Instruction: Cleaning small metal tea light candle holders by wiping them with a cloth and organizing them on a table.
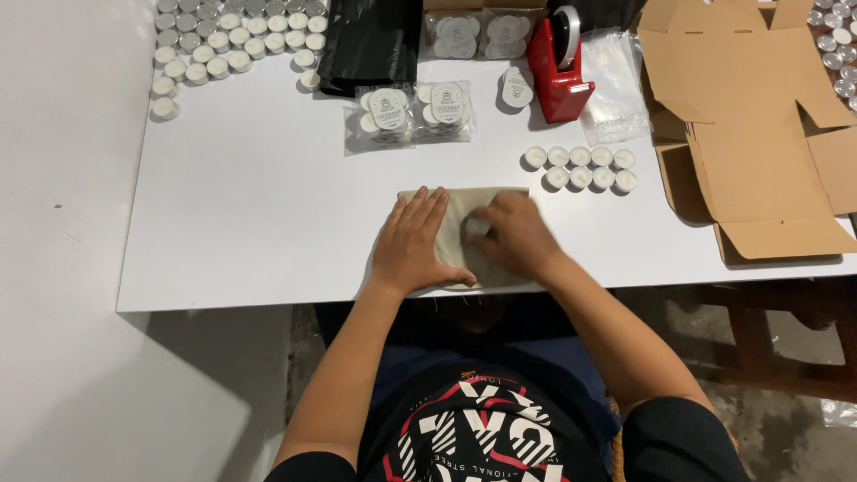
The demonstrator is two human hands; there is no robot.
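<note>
Cloth pouch: a small beige cloth pouch [457, 214] lies flat at the near edge of the white table [268, 205], directly in front of you, both your hands on it.
Left hand: your left hand [413, 243] rests palm down on the pouch's left half, fingers straight and held close together, pointing away from you, pinning the cloth.
Right hand: your right hand [518, 234] covers the right half, fingers curled inward toward the middle; it is blurred, so you cannot tell whether they pinch the fabric or only press it.
Step in hand: judged as flattening or working the pouch while you hold it down.
Next move calls for: a steady left-hand hold, and a clean grip on the cloth by the right fingertips.
Nearby stock: two short rows of loose white tealight candles [582, 167] sit just beyond your right hand; bagged candle packs [411, 112] lie further back.
Other items: red tape dispenser [559, 71], clear plastic bags [616, 85], flat cardboard box [759, 152] at right.
</note>
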